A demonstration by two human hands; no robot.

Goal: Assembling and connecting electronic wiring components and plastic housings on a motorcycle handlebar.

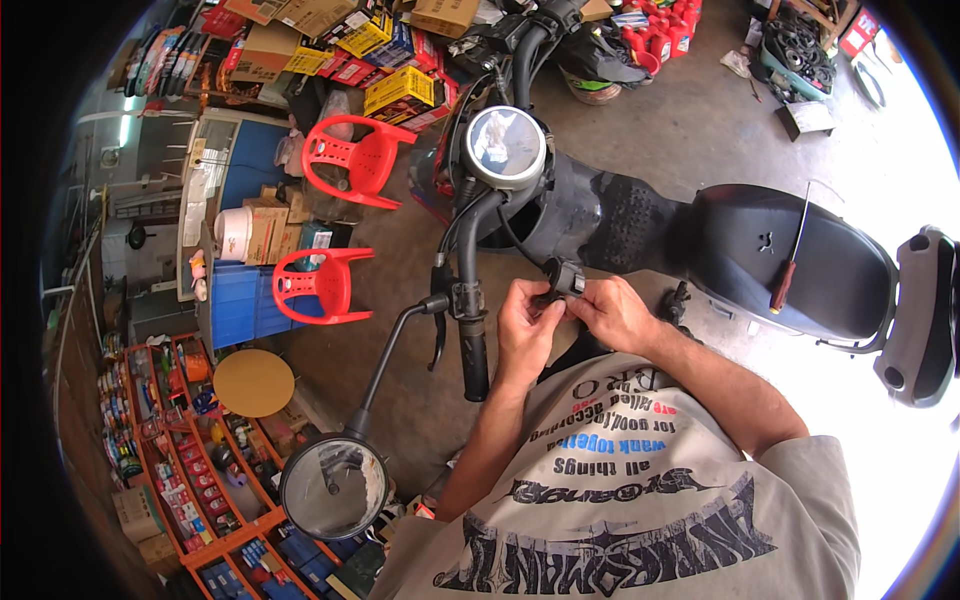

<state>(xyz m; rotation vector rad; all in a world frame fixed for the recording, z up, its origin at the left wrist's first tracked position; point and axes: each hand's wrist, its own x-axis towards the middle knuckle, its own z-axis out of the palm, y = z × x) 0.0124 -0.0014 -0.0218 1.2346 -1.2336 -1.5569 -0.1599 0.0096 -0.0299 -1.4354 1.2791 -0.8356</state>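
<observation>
Strong light enters from the right, overexposing the floor (870, 460) to white. The left side is dimmer; a tube lamp (125, 128) glows there. Central detail is sharp. Straight edges bow toward the black, vignetted fisheye rim.

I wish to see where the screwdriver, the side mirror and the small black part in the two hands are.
Screwdriver (786, 280): head view, on the handle.
Side mirror (333, 487): head view, middle of the glass.
Small black part (566, 277): head view, its exposed middle.
</observation>
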